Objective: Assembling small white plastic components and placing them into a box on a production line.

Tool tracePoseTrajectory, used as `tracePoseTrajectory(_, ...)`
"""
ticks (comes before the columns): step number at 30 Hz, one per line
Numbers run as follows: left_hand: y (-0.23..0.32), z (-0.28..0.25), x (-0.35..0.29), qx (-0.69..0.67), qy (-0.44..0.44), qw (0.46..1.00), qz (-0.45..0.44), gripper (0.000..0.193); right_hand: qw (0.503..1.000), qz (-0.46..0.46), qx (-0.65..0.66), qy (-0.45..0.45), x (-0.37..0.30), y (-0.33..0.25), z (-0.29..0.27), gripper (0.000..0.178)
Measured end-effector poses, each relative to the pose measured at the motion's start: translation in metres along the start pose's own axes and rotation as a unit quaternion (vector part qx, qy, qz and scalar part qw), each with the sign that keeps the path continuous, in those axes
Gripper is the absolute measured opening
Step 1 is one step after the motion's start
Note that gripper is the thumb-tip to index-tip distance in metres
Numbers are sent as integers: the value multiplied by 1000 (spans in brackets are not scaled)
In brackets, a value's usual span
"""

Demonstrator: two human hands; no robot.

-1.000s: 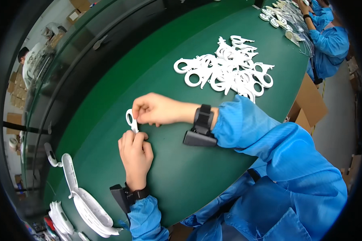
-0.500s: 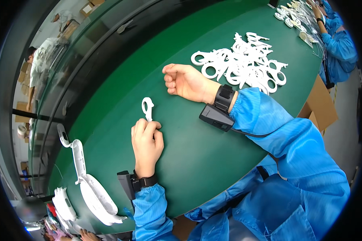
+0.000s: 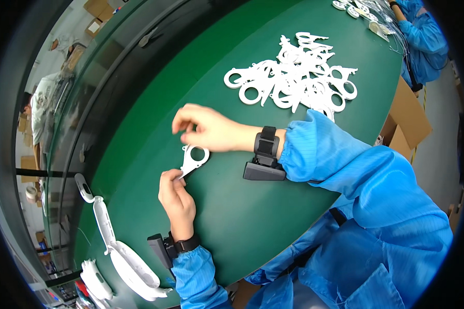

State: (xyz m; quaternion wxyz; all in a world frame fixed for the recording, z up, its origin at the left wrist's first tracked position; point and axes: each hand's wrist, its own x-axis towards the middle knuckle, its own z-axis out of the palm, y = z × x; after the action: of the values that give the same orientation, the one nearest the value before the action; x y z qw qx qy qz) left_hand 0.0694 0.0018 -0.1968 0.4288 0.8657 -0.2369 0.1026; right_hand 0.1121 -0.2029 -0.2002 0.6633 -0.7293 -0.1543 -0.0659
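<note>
My left hand point(image 3: 178, 202) pinches the narrow end of a white plastic ring-shaped part point(image 3: 189, 164), whose round opening points away from me. Just beyond that ring hovers my right hand point(image 3: 211, 130), fingers bent and the thumb apart from them, with nothing seen in its grasp. Its edge overlaps the ring's top in the picture, and I cannot tell whether they touch. Farther off to the right lies a loose heap of similar white ring-shaped parts point(image 3: 288, 77). Both wrists carry black strapped devices.
Long white plastic housings point(image 3: 104, 221) and a white shell point(image 3: 131, 270) lie along the left of the green table point(image 3: 242, 206). A cardboard box point(image 3: 407, 118) stands beyond the right edge. At the far right, a person in blue sleeves point(image 3: 423, 36) sits by more parts.
My right hand has moved left and nearer, to the held part, and its fingers have loosened. In my left hand, the part has turned so its ring faces up more broadly.
</note>
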Motion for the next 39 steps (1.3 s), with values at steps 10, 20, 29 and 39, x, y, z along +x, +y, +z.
tracePoseTrajectory(10,-5,4,7,-95,113,988,-47,15,983,8,-67,-171,2,-13,-10,30)
tracePoseTrajectory(20,-142,-86,77,261,236,935,-44,22,993,36,-29,-109,5,-4,-10,19)
tracePoseTrajectory(29,-240,-190,101,329,206,856,-342,77,995,5,-30,-95,13,1,-5,21)
tracePoseTrajectory(39,-102,-125,69,-126,82,960,-235,42,989,51,94,98,11,6,-15,22)
